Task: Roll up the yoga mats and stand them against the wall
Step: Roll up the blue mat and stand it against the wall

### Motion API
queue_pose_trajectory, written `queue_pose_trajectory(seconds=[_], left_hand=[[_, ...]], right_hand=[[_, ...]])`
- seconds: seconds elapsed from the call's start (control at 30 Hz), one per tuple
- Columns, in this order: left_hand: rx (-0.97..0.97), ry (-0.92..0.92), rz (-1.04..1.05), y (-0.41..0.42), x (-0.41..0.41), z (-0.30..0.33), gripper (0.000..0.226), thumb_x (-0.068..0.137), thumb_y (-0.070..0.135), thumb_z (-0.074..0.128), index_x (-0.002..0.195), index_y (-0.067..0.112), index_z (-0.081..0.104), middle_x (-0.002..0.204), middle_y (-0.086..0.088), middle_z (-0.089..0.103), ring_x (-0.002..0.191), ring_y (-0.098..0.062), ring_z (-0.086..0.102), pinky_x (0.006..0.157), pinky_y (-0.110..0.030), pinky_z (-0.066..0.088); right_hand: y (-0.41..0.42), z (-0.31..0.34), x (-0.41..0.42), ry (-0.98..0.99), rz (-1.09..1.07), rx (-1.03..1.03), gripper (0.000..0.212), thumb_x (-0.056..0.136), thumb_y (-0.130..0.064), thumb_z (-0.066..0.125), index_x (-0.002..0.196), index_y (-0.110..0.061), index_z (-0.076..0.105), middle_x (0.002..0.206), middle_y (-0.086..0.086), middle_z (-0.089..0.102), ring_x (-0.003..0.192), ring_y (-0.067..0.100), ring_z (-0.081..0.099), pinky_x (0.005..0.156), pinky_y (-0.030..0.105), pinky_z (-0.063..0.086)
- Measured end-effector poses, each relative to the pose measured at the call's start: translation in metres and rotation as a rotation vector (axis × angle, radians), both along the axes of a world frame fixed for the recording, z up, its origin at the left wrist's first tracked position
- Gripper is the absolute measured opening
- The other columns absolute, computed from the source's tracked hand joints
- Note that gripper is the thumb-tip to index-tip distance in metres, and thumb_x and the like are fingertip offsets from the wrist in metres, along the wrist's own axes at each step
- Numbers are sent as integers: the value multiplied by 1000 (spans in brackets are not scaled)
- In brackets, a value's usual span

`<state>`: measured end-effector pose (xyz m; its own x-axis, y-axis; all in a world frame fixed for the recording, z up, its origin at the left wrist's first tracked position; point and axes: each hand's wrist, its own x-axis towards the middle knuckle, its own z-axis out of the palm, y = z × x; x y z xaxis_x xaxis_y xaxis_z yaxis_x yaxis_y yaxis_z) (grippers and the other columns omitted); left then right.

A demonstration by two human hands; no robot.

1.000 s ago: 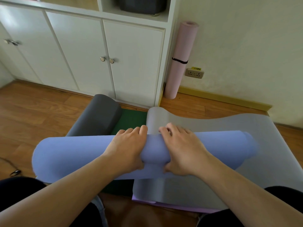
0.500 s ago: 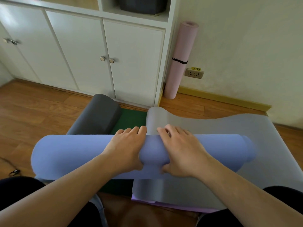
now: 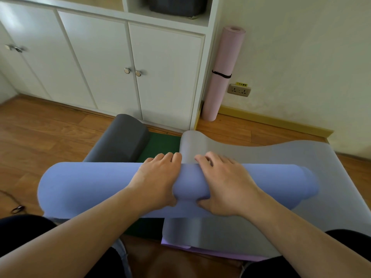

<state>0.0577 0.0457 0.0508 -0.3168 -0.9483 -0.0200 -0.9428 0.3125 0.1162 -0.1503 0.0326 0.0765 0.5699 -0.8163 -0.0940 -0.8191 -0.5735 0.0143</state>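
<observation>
With the left hand (image 3: 155,184) and right hand (image 3: 225,186) both gripping the blue roll (image 3: 84,187) mid-span, even forward pressure over the grey mat (image 3: 281,157) should prevent coning.

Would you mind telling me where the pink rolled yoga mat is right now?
The pink rolled mat stands upright at upper right of the head view, in the corner between the white cabinet and the wall, beside the wall socket.
</observation>
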Motion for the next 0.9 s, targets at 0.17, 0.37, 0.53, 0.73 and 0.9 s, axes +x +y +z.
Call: queue_pose_trajectory(seconds=[0.17, 0.37, 0.53, 0.73, 0.9], left_hand=[[31, 64, 14, 1, -1, 5, 69, 68, 56, 80, 121, 29, 45, 110, 11, 60, 99, -15, 59, 96, -34, 49], [-37, -128, -39, 3, -4, -4, 95, 67, 64, 83, 141, 24, 39, 133, 3, 47, 117, -21, 49, 105, -35, 44], [-20, -7, -5, -1, -6, 1, 78, 67, 55, 84, 127, 26, 43, 118, 8, 58, 105, -18, 58, 98, -36, 48], [-6, 27, 0, -1, -2, 4, 78, 68, 61, 80, 128, 27, 44, 121, 9, 56, 111, -16, 56, 105, -34, 45], [-48, -103, -27, -2, -3, -1, 91, 70, 61, 82, 141, 25, 37, 133, 5, 49, 117, -20, 51, 106, -36, 43]], right_hand=[[-2, -5, 2, 23, -10, -37, 78, 70, -57, 79, 133, -27, 45, 121, 0, 56, 105, 25, 60, 90, 40, 52], [-4, -1, 0, -40, -26, 23, 64, 72, -61, 71, 123, -31, 50, 112, -6, 64, 99, 21, 64, 83, 36, 53], [-1, -1, 2, 25, -4, 7, 100, 68, -61, 82, 148, -25, 34, 135, 0, 48, 116, 25, 54, 102, 39, 49], [-6, 0, 1, -13, -26, -36, 63, 70, -51, 77, 122, -26, 51, 113, -3, 58, 98, 24, 61, 85, 39, 53], [-7, 2, -2, -63, -43, 14, 58, 72, -56, 72, 121, -31, 53, 112, -7, 63, 100, 21, 63, 81, 34, 49]])
